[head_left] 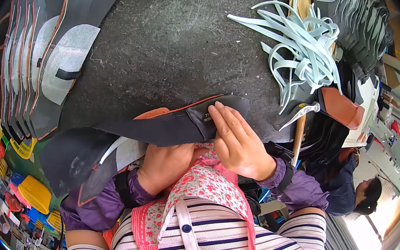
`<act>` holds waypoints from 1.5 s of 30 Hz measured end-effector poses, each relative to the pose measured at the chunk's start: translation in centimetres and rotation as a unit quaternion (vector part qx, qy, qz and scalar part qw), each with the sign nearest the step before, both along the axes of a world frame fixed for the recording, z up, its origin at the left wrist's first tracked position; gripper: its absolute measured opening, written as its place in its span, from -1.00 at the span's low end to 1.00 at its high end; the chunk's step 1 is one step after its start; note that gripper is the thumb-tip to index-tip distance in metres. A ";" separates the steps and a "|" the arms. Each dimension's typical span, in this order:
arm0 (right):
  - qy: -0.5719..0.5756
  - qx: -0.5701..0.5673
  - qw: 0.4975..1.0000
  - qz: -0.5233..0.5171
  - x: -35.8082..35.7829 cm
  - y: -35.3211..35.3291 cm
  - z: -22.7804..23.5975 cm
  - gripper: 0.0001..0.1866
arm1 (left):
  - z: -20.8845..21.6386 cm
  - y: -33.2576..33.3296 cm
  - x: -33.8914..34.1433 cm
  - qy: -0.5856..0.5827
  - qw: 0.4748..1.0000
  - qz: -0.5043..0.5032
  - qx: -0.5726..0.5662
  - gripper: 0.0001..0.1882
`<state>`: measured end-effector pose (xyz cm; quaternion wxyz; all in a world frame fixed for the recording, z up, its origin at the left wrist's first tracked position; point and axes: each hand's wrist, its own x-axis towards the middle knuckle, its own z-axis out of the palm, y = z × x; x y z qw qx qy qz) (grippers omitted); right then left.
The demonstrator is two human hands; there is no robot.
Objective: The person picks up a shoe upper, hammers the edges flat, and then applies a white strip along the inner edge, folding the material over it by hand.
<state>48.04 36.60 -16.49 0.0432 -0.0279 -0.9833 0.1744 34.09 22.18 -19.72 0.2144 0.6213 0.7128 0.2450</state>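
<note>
A long black leather shoe-upper piece (161, 127) with an orange-brown edge lies across the near side of the dark work table. My right hand (239, 146) pinches its right end, fingertips on top beside some small printed marks; the thumb is mostly hidden. From beneath, my left hand (166, 165) holds the middle of the piece, and its fingers are largely covered by the leather. On the left the piece drops over my forearm, showing a pale lining and a white strip (112, 150).
Stacked upper pieces (37, 54) stand on the table's left side, with more black pieces (361, 29) at far right. Pale blue strips (310, 53) lie in a tangle near a hammer (302, 117) and a brown leather piece (340, 108). Another person (340, 183) sits at right.
</note>
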 end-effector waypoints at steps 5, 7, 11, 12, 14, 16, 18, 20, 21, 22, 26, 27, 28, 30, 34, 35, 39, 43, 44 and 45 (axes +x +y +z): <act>-0.012 0.028 1.000 0.002 0.2 -0.1 -0.9 -0.75 | 1.7 -1.5 -1.0 0.076 0.996 -0.037 -0.036 -0.57; -0.018 0.037 0.999 0.004 0.3 -0.1 -0.8 -0.76 | 3.0 -2.9 -2.6 0.128 0.989 -0.056 -0.048 -0.60; -0.049 0.004 0.996 0.076 -0.8 1.4 -0.3 -0.79 | 4.6 -4.7 -7.3 0.267 0.949 -0.152 -0.074 -0.55; -0.050 0.017 0.993 0.108 -1.3 1.7 -0.3 -0.79 | 4.8 -4.7 -8.2 0.281 0.943 -0.170 -0.056 -0.54; -0.055 0.043 0.983 0.171 -2.2 2.1 -0.2 -0.80 | 4.9 -4.7 -8.9 0.295 0.936 -0.189 -0.036 -0.52; -0.079 0.047 0.978 0.186 -3.3 2.1 0.0 -0.79 | 5.0 -4.8 -9.1 0.302 0.934 -0.191 -0.028 -0.53; -0.128 0.052 0.966 0.220 -4.8 1.7 0.3 -0.77 | 5.0 -5.2 -9.1 0.307 0.932 -0.191 -0.025 -0.53; -0.145 0.015 0.965 0.219 -6.2 1.2 1.4 -0.74 | 4.8 -6.0 -8.6 0.293 0.935 -0.193 -0.046 -0.56; -0.165 -0.024 0.962 0.217 -6.9 1.0 2.1 -0.70 | 4.8 -6.3 -8.6 0.284 0.937 -0.194 -0.056 -0.57; -0.184 -0.062 0.957 0.215 -7.4 0.6 2.5 -0.66 | 4.8 -6.4 -8.8 0.283 0.938 -0.194 -0.055 -0.57; -0.148 -0.186 0.970 0.059 -8.4 -2.4 1.9 -0.57 | 4.8 -7.3 -10.3 0.117 0.985 -0.123 0.017 -0.70; -0.149 -0.186 0.969 0.059 -8.5 -3.6 1.5 -0.57 | 5.2 -7.7 -11.0 0.122 0.991 -0.060 0.020 -0.72; -0.110 -0.185 0.976 0.006 -8.5 -5.0 1.2 -0.57 | 5.7 -7.9 -11.7 0.126 0.992 0.001 0.025 -0.73; -0.034 -0.179 0.978 -0.101 -8.3 -7.2 0.5 -0.58 | 5.5 -8.4 -12.7 0.125 0.990 0.061 0.031 -0.74; -0.009 -0.131 0.990 -0.060 -8.8 -8.6 -0.1 -0.66 | 3.2 -8.8 -13.7 0.025 0.981 0.190 0.012 -0.65; -0.010 -0.132 0.989 -0.059 -9.0 -8.6 -0.1 -0.66 | 2.8 -8.7 -14.0 0.011 0.976 0.217 0.008 -0.63; -0.015 -0.181 0.983 0.038 -10.3 -7.8 -0.4 -0.71 | 2.1 -8.0 -14.4 -0.083 0.947 0.312 -0.014 -0.59; -0.003 -0.183 0.983 0.027 -11.5 -8.9 -0.5 -0.75 | 1.7 -8.0 -15.0 -0.170 0.924 0.341 -0.026 -0.58; 0.000 -0.161 0.987 0.001 -11.6 -9.7 -0.8 -0.75 | 1.4 -8.2 -15.3 -0.135 0.947 0.292 -0.006 -0.57; 0.004 -0.139 0.990 -0.025 -11.6 -10.4 -1.1 -0.76 | 1.2 -8.3 -15.5 -0.099 0.965 0.242 0.014 -0.57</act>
